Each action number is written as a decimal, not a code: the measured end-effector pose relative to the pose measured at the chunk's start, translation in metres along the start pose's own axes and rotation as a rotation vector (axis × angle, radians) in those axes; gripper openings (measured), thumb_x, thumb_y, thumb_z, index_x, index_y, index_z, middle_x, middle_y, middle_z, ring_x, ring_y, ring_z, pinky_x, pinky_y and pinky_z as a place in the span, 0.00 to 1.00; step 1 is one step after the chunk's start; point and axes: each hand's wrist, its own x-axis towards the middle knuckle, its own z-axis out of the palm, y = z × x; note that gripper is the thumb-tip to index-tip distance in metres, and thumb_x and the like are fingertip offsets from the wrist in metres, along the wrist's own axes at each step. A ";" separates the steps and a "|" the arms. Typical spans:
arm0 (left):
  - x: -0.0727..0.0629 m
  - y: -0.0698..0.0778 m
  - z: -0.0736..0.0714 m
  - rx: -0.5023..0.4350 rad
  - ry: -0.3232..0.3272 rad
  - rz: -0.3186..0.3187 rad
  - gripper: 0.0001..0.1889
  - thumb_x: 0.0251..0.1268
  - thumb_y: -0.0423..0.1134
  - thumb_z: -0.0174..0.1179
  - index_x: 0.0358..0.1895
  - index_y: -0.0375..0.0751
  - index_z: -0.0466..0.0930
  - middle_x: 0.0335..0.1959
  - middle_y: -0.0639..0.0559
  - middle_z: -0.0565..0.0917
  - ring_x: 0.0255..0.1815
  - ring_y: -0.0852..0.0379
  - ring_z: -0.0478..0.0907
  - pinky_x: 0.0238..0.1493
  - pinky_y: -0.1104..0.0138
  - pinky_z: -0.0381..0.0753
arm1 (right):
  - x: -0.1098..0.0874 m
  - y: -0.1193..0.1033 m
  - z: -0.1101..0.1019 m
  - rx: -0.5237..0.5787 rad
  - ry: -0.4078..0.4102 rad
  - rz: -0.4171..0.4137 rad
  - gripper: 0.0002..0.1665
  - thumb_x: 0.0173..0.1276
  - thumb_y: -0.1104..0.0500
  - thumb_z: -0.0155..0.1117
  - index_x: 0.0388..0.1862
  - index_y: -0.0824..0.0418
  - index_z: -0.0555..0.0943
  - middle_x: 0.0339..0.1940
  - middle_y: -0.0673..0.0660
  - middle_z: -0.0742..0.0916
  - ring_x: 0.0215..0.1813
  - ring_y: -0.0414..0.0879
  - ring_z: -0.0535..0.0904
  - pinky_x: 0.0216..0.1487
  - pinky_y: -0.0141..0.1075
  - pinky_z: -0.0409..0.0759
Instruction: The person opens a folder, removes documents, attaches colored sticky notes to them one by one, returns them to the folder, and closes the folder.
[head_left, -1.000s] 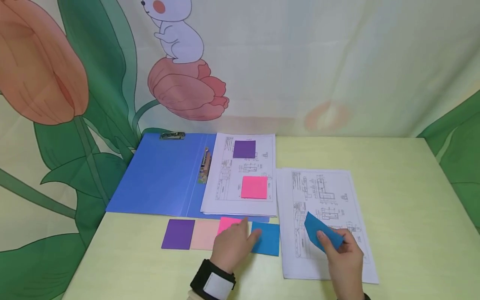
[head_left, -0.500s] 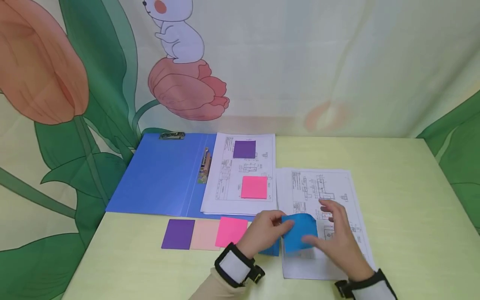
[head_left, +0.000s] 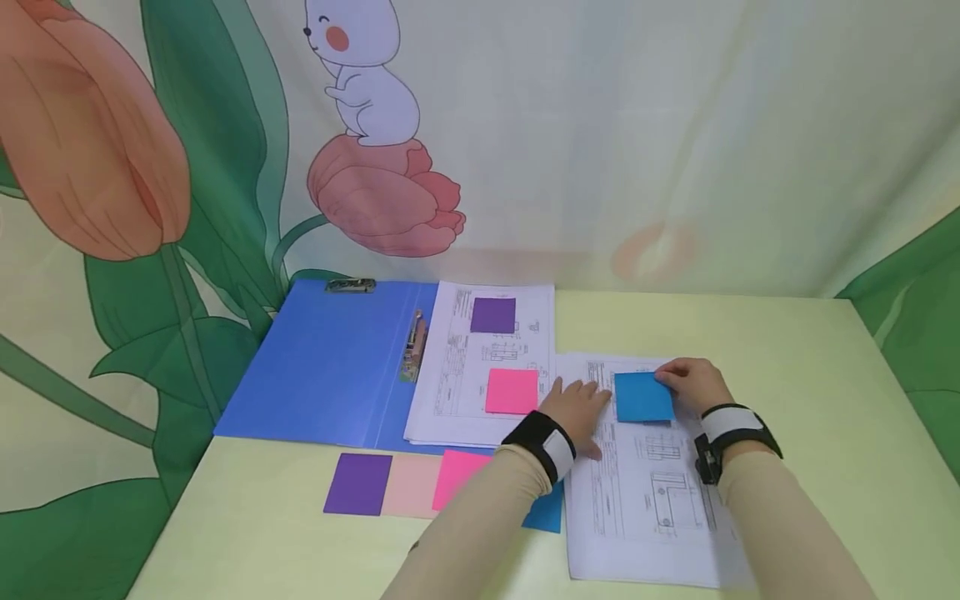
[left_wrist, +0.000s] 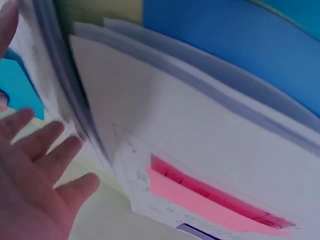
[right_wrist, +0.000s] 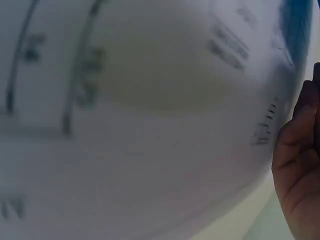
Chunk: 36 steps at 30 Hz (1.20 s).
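Observation:
A blue sticky note [head_left: 643,398] lies over the upper part of the right-hand sheaf of printed drawings [head_left: 630,554]. My right hand [head_left: 697,385] pinches its top right corner between thumb and finger. To the note's left, my left hand [head_left: 577,412] rests with fingers spread on the sheaf's left edge, holding nothing. The left wrist view shows those spread fingers and a part of the blue note [left_wrist: 20,87] beyond them. In the right wrist view, only part of my right hand [right_wrist: 300,165] appears at the edge, beside blurred print.
An open blue folder [head_left: 315,367] with metal clips holds another paper stack [head_left: 450,425], bearing a purple note [head_left: 493,316] and a pink note [head_left: 512,391]. In front lie purple [head_left: 357,484], pale pink [head_left: 408,486], pink [head_left: 456,477] and blue [head_left: 546,510] pads, partly behind my left arm.
The blue note has moved up and right, onto the sheaf's upper part. My left hand has let go of it and lies flat beside it; my right hand now pinches its corner.

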 end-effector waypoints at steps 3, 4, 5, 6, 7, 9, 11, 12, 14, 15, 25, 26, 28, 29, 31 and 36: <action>-0.004 0.006 0.000 0.016 -0.052 0.025 0.46 0.42 0.63 0.67 0.69 0.58 0.61 0.67 0.55 0.65 0.66 0.56 0.62 0.66 0.56 0.56 | 0.001 0.006 0.006 0.011 0.006 0.030 0.16 0.70 0.58 0.54 0.46 0.70 0.79 0.48 0.68 0.81 0.49 0.59 0.74 0.51 0.51 0.72; -0.006 0.008 -0.002 0.017 -0.060 0.029 0.45 0.42 0.62 0.67 0.69 0.59 0.61 0.67 0.55 0.66 0.66 0.55 0.62 0.66 0.57 0.56 | 0.001 0.007 0.007 0.016 0.007 0.037 0.16 0.70 0.58 0.54 0.46 0.70 0.80 0.48 0.68 0.81 0.49 0.59 0.73 0.51 0.51 0.71; -0.008 0.010 -0.003 0.019 -0.060 0.034 0.44 0.43 0.61 0.67 0.68 0.60 0.61 0.66 0.55 0.66 0.65 0.55 0.63 0.66 0.58 0.56 | 0.001 0.008 0.008 0.020 0.010 0.043 0.16 0.70 0.58 0.55 0.46 0.70 0.80 0.48 0.68 0.81 0.49 0.59 0.73 0.51 0.51 0.71; -0.009 0.011 -0.005 0.016 -0.066 0.038 0.43 0.44 0.60 0.67 0.69 0.62 0.61 0.66 0.54 0.66 0.65 0.54 0.62 0.66 0.58 0.56 | 0.001 0.008 0.008 0.023 0.012 0.049 0.16 0.70 0.58 0.55 0.46 0.69 0.80 0.48 0.68 0.81 0.49 0.59 0.73 0.52 0.51 0.71; -0.010 0.013 -0.006 0.013 -0.072 0.040 0.43 0.45 0.59 0.67 0.69 0.62 0.61 0.66 0.54 0.66 0.65 0.53 0.62 0.66 0.59 0.56 | 0.002 0.009 0.009 0.024 0.014 0.054 0.16 0.70 0.57 0.54 0.46 0.69 0.80 0.48 0.68 0.80 0.49 0.59 0.73 0.52 0.51 0.71; -0.010 0.014 -0.008 0.009 -0.082 0.038 0.42 0.46 0.58 0.67 0.68 0.64 0.61 0.67 0.53 0.65 0.66 0.53 0.62 0.67 0.60 0.55 | 0.002 0.009 0.009 0.019 0.012 0.059 0.16 0.70 0.57 0.55 0.46 0.69 0.80 0.48 0.68 0.80 0.49 0.59 0.73 0.52 0.51 0.71; -0.010 0.015 -0.008 0.015 -0.090 0.036 0.41 0.47 0.58 0.67 0.68 0.65 0.61 0.67 0.53 0.64 0.66 0.53 0.61 0.66 0.61 0.56 | 0.002 0.009 0.008 0.007 0.014 0.061 0.16 0.70 0.57 0.55 0.46 0.68 0.80 0.48 0.67 0.81 0.48 0.58 0.73 0.51 0.51 0.71; -0.009 0.015 -0.009 0.015 -0.093 0.035 0.40 0.47 0.57 0.67 0.68 0.66 0.61 0.67 0.53 0.64 0.66 0.52 0.61 0.66 0.61 0.56 | 0.003 0.009 0.008 -0.001 0.014 0.059 0.16 0.70 0.56 0.55 0.46 0.68 0.80 0.48 0.67 0.81 0.48 0.58 0.73 0.50 0.51 0.71; -0.009 0.016 -0.008 0.011 -0.093 0.033 0.40 0.47 0.57 0.67 0.67 0.66 0.62 0.67 0.53 0.64 0.67 0.52 0.60 0.67 0.61 0.56 | 0.003 0.008 0.007 -0.015 0.015 0.052 0.16 0.70 0.56 0.56 0.45 0.68 0.81 0.46 0.67 0.81 0.46 0.58 0.73 0.48 0.50 0.71; -0.008 0.016 -0.008 0.008 -0.091 0.033 0.40 0.47 0.57 0.67 0.67 0.66 0.63 0.67 0.53 0.64 0.67 0.52 0.60 0.66 0.61 0.56 | 0.004 0.008 0.006 -0.019 0.016 0.051 0.16 0.69 0.56 0.56 0.45 0.68 0.81 0.46 0.66 0.82 0.45 0.58 0.73 0.47 0.50 0.71; -0.010 0.014 -0.014 0.015 -0.096 0.043 0.38 0.48 0.58 0.66 0.67 0.66 0.63 0.67 0.52 0.65 0.66 0.51 0.61 0.66 0.64 0.57 | 0.008 0.005 0.006 -0.037 0.018 0.043 0.16 0.69 0.56 0.56 0.45 0.68 0.81 0.43 0.66 0.82 0.43 0.57 0.73 0.45 0.49 0.71; -0.010 0.014 -0.015 0.016 -0.095 0.041 0.38 0.48 0.58 0.66 0.67 0.66 0.63 0.67 0.52 0.65 0.66 0.51 0.61 0.66 0.64 0.57 | 0.009 0.005 0.006 -0.036 0.019 0.048 0.16 0.69 0.56 0.56 0.45 0.68 0.81 0.43 0.66 0.82 0.43 0.57 0.73 0.45 0.49 0.71; -0.010 0.014 -0.017 0.020 -0.099 0.036 0.38 0.48 0.57 0.66 0.67 0.66 0.63 0.67 0.52 0.65 0.66 0.51 0.61 0.66 0.63 0.58 | 0.010 0.004 0.006 -0.036 0.019 0.055 0.16 0.69 0.56 0.56 0.44 0.68 0.81 0.43 0.66 0.82 0.43 0.57 0.73 0.45 0.48 0.71; -0.010 0.014 -0.017 0.023 -0.101 0.032 0.38 0.47 0.57 0.67 0.67 0.66 0.64 0.67 0.53 0.64 0.66 0.50 0.61 0.65 0.62 0.59 | 0.010 0.004 0.007 -0.036 0.019 0.058 0.16 0.69 0.56 0.56 0.44 0.68 0.80 0.42 0.66 0.82 0.43 0.57 0.73 0.45 0.48 0.71; -0.008 0.015 -0.018 0.018 -0.112 0.022 0.39 0.46 0.56 0.68 0.66 0.66 0.64 0.69 0.55 0.61 0.66 0.49 0.61 0.64 0.58 0.60 | 0.011 0.004 0.008 -0.041 0.019 0.062 0.16 0.69 0.56 0.56 0.45 0.68 0.80 0.42 0.66 0.82 0.43 0.56 0.73 0.44 0.48 0.72; 0.000 0.018 -0.017 0.071 -0.185 0.011 0.44 0.42 0.55 0.71 0.68 0.67 0.60 0.71 0.68 0.52 0.68 0.46 0.57 0.60 0.48 0.63 | 0.012 0.002 0.011 -0.035 0.024 0.071 0.17 0.69 0.55 0.56 0.44 0.68 0.81 0.44 0.66 0.82 0.43 0.57 0.73 0.45 0.49 0.72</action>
